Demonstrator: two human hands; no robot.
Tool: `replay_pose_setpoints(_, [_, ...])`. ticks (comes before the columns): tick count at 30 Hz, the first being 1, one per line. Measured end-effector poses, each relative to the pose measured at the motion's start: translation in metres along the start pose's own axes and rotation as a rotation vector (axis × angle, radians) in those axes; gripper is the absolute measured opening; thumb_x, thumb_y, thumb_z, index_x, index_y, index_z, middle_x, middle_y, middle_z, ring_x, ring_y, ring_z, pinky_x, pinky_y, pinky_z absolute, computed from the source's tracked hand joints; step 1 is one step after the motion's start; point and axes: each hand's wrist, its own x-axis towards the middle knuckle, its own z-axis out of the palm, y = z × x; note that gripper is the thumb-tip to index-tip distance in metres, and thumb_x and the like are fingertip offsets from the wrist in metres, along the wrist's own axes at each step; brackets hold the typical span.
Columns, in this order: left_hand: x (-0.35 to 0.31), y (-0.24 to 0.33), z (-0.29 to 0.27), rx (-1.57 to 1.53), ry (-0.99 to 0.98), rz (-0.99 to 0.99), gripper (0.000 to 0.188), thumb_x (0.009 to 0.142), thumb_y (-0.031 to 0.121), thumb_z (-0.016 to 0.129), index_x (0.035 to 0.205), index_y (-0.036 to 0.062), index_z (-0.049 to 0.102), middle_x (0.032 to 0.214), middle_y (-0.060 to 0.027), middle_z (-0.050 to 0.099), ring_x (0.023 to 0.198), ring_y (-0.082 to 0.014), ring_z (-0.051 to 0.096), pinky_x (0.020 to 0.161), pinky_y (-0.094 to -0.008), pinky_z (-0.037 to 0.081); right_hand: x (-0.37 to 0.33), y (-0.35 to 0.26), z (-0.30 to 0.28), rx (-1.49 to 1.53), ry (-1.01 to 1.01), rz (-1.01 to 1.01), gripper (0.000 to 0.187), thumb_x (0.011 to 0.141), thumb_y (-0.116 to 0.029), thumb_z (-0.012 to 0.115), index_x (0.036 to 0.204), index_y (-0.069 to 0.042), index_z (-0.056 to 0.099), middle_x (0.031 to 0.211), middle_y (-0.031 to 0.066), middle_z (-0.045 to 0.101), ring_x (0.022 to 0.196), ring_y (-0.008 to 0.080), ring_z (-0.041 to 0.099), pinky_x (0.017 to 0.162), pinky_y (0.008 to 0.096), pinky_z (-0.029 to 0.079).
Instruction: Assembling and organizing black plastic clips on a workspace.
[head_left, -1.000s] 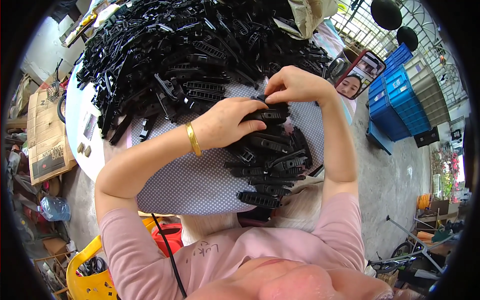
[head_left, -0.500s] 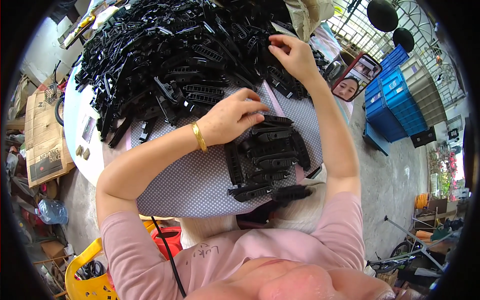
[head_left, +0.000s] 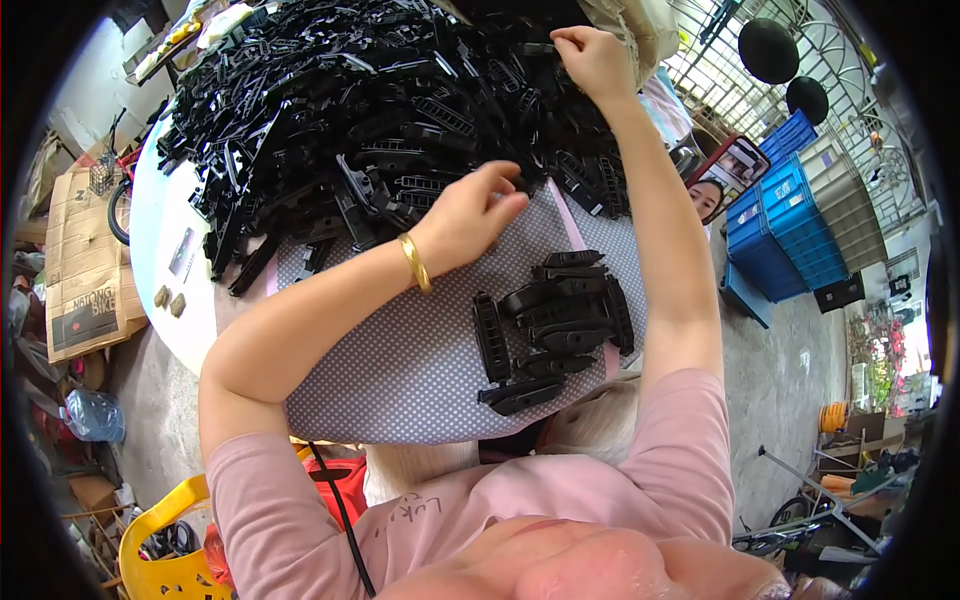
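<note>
My right hand [head_left: 597, 68] reaches to the far right of the pile, its fingertips pinched on the end of a dark plastic part [head_left: 540, 48]. My left hand [head_left: 470, 215], with a gold bangle at the wrist, hovers at the pile's near edge. Its fingers are bent and apart, and I see nothing held in them. Long black plastic parts with ribbed, ladder-like faces make up the large heap [head_left: 330, 120]. Nearer me, a small group of similar black parts [head_left: 565, 320] lies close together, several of them side by side in a column.
A dotted grey cloth [head_left: 390, 350] covers the near part of the round table. To the right, a phone [head_left: 735, 165] stands upright near stacked blue crates [head_left: 790, 210]. A yellow chair [head_left: 165, 530] is at lower left, and a cardboard sheet [head_left: 90, 265] leans beyond the table's left side.
My right hand has moved farther away and closed on a part. My left hand has shifted slightly left and away. A blurred black part at the small group's near end is gone from there.
</note>
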Motion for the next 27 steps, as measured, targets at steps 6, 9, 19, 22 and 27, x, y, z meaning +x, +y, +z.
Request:
replay_pose_setpoints(6, [-0.003,0.005,0.0,-0.69,0.297,-0.031,0.05,0.086,0.019,0.06,0.124,-0.0061,0.04,0.096,-0.0164,0.06,0.07,-0.0137,0.062,0.066,-0.0249,0.053,-0.061,-0.068,-0.051,0.67,-0.78,0.292,0.024,0.085,-0.018,0.058,0.105,-0.004,0.062,0.084,0.0002,0.063,0.069,0.006,0.058,0.058,0.0189,0.045])
replay_pose_setpoints(9, [-0.004,0.002,-0.01,-0.509,0.059,-0.018,0.041,0.085,0.013,0.061,0.118,-0.0069,0.048,0.089,-0.0143,0.063,0.068,-0.0138,0.063,0.064,-0.0245,0.054,-0.071,-0.063,-0.056,0.607,-0.977,0.174,0.02,0.085,-0.017,0.058,0.095,-0.002,0.064,0.08,0.0029,0.063,0.068,0.0063,0.057,0.058,0.0206,0.046])
replay_pose_setpoints(19, [-0.012,0.0,0.01,0.304,0.03,0.498,0.035,0.075,0.005,0.066,0.109,0.0021,0.058,0.099,-0.0143,0.062,0.082,-0.0234,0.063,0.073,-0.0308,0.051,-0.008,0.041,0.035,-0.33,-0.371,0.224,0.036,0.076,-0.039,0.064,0.09,-0.006,0.069,0.085,0.0126,0.067,0.08,0.0271,0.064,0.073,0.0346,0.049])
replay_pose_setpoints(22, [-0.01,0.0,0.009,0.236,0.071,0.339,0.031,0.078,0.004,0.063,0.108,-0.0006,0.057,0.097,-0.0137,0.063,0.08,-0.0196,0.064,0.071,-0.0277,0.052,0.002,0.059,0.045,-0.381,-0.477,0.338,0.038,0.073,-0.041,0.067,0.09,-0.008,0.069,0.085,0.0127,0.067,0.081,0.0266,0.064,0.075,0.035,0.049])
replay_pose_setpoints(27, [-0.007,0.002,0.007,-0.208,0.098,0.035,0.03,0.085,0.008,0.058,0.11,-0.0045,0.049,0.094,-0.0139,0.062,0.072,-0.0154,0.065,0.064,-0.0249,0.054,-0.004,0.061,0.028,-0.122,-0.278,0.284,0.038,0.072,-0.032,0.069,0.098,-0.005,0.067,0.078,0.0081,0.066,0.071,0.0149,0.062,0.064,0.0269,0.049])
